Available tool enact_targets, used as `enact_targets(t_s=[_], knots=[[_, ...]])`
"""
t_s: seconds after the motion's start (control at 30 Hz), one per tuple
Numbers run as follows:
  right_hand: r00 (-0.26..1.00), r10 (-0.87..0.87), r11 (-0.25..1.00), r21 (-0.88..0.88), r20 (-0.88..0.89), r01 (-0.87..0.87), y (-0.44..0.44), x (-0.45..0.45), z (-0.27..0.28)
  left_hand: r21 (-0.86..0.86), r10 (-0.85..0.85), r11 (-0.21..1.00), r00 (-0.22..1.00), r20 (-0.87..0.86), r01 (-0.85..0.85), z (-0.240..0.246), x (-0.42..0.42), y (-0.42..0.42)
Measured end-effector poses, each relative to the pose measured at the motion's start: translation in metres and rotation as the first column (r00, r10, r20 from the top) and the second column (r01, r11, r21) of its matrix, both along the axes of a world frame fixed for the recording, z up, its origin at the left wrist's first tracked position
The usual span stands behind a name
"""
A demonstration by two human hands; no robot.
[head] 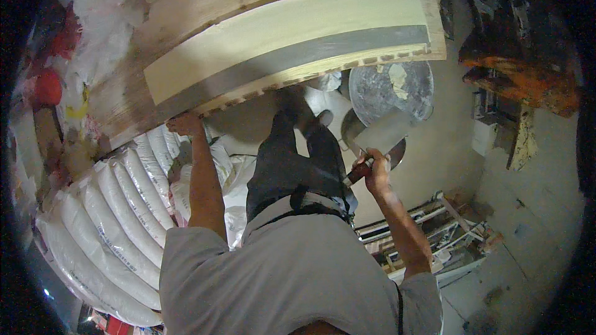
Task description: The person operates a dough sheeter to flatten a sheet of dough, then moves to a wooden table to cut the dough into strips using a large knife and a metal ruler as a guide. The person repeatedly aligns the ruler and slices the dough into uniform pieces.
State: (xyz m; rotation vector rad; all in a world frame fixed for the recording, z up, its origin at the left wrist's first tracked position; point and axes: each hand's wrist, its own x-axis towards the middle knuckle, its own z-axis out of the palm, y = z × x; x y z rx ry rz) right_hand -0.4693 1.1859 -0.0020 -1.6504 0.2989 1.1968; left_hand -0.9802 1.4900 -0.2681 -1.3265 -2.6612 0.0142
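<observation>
My right hand (378,167) is closed around the dark red handle of a wide-bladed scraper (382,134). The blade points up and to the right, above a round metal pan (398,152) and below a grey-smeared round bucket or drum top (372,90). At the near edge of the wooden worktop (125,102), my left hand (186,124) touches the edge by the left end of a long panel; its fingers are partly hidden. The panel (288,32) is cream coloured and lies on the worktop. A smooth grey band (279,61) runs along its near side, with a notched lower edge.
Plump white plastic sacks (116,223) are stacked on the left below the worktop. A rack of metal frames (437,237) stands low on the right. Further right hangs an orange-stained object (521,79) beside a pale board (521,137). A red round object (48,87) sits far left.
</observation>
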Motion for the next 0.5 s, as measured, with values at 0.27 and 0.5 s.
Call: enact_targets(t_s=[0.27,0.5], knots=[[0.995,0.024,0.995,-0.090,-0.100,-0.033,0.052,0.089,-0.002,0.100,-0.101,0.979,0.848,-0.520,0.178,-0.051,0.021,-0.011],[0.976,0.165,0.986,-0.010,-0.146,-0.168,0.081,0.170,-0.001,0.370,-0.034,0.927,0.994,-0.099,0.069,-0.028,0.163,-0.006]])
